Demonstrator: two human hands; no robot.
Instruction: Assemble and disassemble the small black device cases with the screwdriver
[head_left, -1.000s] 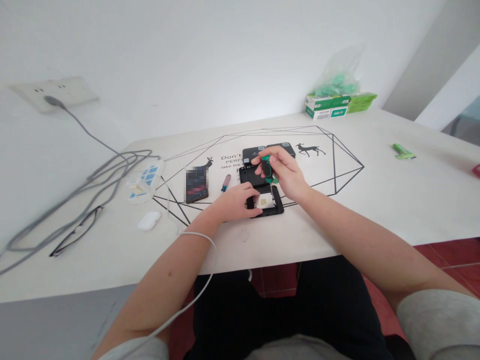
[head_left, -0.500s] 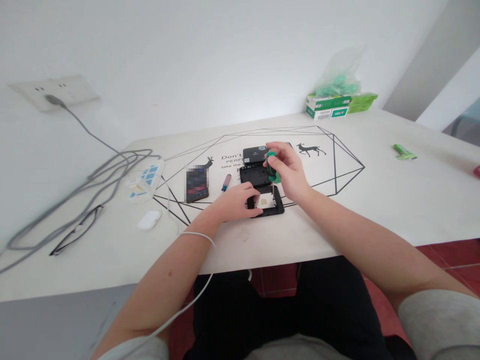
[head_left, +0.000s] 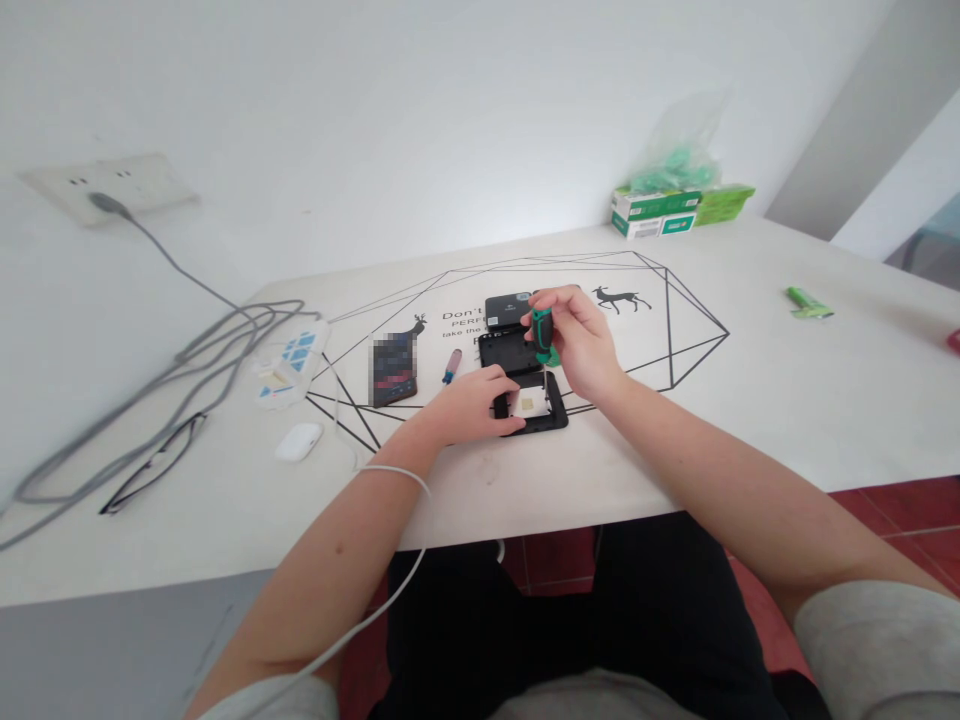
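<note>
My right hand point(head_left: 581, 340) is closed round the green and black handle of a screwdriver point(head_left: 541, 335). The screwdriver stands nearly upright, its tip down at the right side of an open black device housing point(head_left: 556, 420). Inside that housing lies a white part point(head_left: 528, 404) with a pale square on it. My left hand point(head_left: 480, 402) grips the housing's left side, thumb at the near edge and fingers at the far one. Just behind lies another black housing piece point(head_left: 508, 352), and beyond it a black box-shaped device point(head_left: 508, 311) with a label, partly hidden by my right hand.
A small screwdriver point(head_left: 452, 365) and a phone point(head_left: 393, 368) lie left of my hands. Farther left are a white earbud case point(head_left: 299, 441), a power strip point(head_left: 294, 365), glasses point(head_left: 154, 465) and grey cable point(head_left: 180, 350). Green boxes point(head_left: 656, 208) stand at the back; a green wrapper point(head_left: 810, 303) lies right.
My right hand's fingers have shifted on the screwdriver handle, and the handle has turned a little, showing more of its black side. My left hand stays in place on the housing.
</note>
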